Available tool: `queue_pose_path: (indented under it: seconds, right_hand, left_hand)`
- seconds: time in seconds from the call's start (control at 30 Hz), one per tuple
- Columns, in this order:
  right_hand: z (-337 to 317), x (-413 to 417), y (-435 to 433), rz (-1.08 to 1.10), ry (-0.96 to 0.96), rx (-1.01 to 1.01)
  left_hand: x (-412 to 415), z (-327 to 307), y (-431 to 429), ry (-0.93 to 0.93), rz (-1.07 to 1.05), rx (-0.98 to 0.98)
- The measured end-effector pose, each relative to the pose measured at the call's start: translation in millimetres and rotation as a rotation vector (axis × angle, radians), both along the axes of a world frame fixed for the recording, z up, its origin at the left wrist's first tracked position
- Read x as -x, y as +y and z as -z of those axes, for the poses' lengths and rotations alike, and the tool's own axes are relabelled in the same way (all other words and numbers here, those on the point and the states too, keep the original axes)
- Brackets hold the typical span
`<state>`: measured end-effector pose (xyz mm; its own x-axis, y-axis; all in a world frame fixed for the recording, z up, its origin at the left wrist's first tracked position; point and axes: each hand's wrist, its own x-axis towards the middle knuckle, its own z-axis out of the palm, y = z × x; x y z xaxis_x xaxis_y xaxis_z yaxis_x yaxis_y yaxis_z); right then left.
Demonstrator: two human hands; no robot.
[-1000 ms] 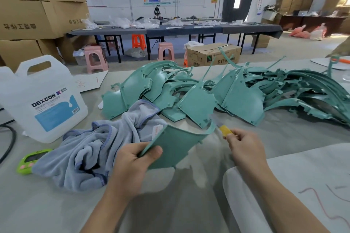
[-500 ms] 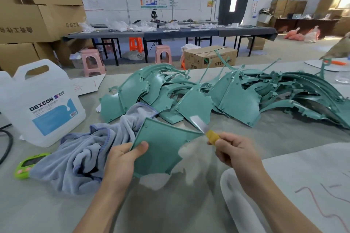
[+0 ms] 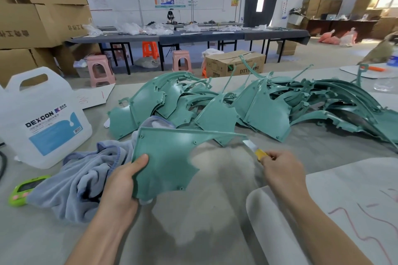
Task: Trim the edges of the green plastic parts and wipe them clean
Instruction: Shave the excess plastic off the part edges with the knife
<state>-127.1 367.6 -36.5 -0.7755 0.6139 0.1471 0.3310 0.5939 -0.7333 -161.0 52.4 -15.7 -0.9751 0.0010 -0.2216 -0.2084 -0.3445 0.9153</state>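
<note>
At far left of the frame a white jug [image 3: 43,118] reads DEXCON, while at lower centre the left hand [image 3: 120,185] pinches the green plastic part [image 3: 170,157], whose long top edge runs rightward, below a carton [image 3: 234,64] marked DTY, to a tip just beside the knife [image 3: 255,149] gripped by the nearer right hand [image 3: 282,170].

Teal-green plastic part [image 3: 165,157], yellow-handled knife [image 3: 255,150], pale blue cloth [image 3: 81,178], white jug [image 3: 41,118]

Head-worn view, forward and downward
</note>
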Motion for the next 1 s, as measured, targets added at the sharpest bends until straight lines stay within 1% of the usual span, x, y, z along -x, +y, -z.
queue_pose_path:
  seconds: [0.03,0.07,0.13,0.17,0.2,0.27,0.33,0.4,0.53,0.6,0.67,0.73,0.8,0.87,0.93,1.0]
  right_hand:
    - [0,0,1,-0.018,0.028,0.042]
    - [-1,0,-1,-0.067,0.107,0.148]
    - [-5,-4,-13,-0.217,0.314,0.439]
    - [-7,-7,-21,-0.291,0.388,0.522]
    - [-8,-11,-30,-0.371,0.423,0.533]
    - [-7,-16,-43,-0.500,0.401,0.430]
    - [-1,-14,-50,-0.491,0.317,0.270]
    - [1,-9,-48,-0.362,0.249,0.195]
    - [-2,-6,-27,-0.052,0.158,0.146]
    - [-4,-8,-15,0.013,0.139,0.141]
    - [-5,-9,-12,-0.007,0.208,0.215]
    - [-7,-11,-16,-0.055,0.339,0.317]
    - [-9,-14,-24,-0.106,0.434,0.354]
    - [-8,-16,-30,-0.126,0.453,0.296]
    - [-5,-17,-34,-0.114,0.442,0.221]
    - [-4,-17,-36,-0.106,0.432,0.208]
  left_hand:
    - [0,0,0,-0.006,-0.012,-0.004]
    - [0,0,1,-0.016,-0.026,0.005]
    - [0,0,2,-0.035,-0.042,0.035]
    - [-1,0,3,-0.036,-0.039,0.046]
    - [-1,0,4,-0.037,-0.033,0.054]
    - [-1,1,6,-0.051,-0.017,0.048]
    - [-1,1,6,-0.080,-0.003,-0.009]
    - [1,0,3,-0.104,0.014,-0.068]
    - [6,1,-5,-0.135,0.064,-0.136]
    - [8,2,-7,-0.137,0.051,-0.141]
    - [9,1,-6,-0.159,0.029,-0.146]
    - [8,0,-3,-0.199,0.015,-0.155]
    - [8,0,-2,-0.245,0.022,-0.165]
    - [7,1,-2,-0.280,0.072,-0.164]
    - [3,-1,-1,-0.258,0.149,-0.154]
    - [0,-3,2,-0.249,0.216,-0.179]
